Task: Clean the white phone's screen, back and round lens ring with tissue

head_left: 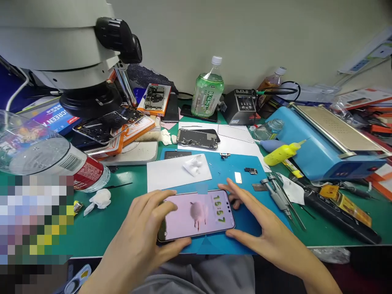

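Step in hand: the person steadies a lit smartphone [196, 214] lying flat on the blue work mat [245, 171]; by the look of it, a check of the working screen, which shows a clock and a pale wallpaper.
Phone position: near the front edge of the mat, long side toward the person, screen up, lying between both hands.
Left hand [143, 232]: curled over the phone's left end, its fingers bent over the glass and thumb under the near edge, loosely gripping it.
Right hand [260, 228]: open and spread, fingertips touching the phone's right end, thumb at the near corner; it braces and does not clasp.
Next move, as a judgement: any lift calls for a firmer hold at both ends, since small loose parts lie just beyond on the mat.
Phones counted: one lit in hand; one opened phone body [197, 139] on white paper behind; several more stacked under the microscope [70, 53], number unclear.
Bottles: one green bottle [207, 92], one brown bottle [272, 83], one clear bottle lying at left [49, 157].
Tools: tweezers [277, 192] beside the mat, exact count unclear; one yellow squeeze bottle [281, 153].
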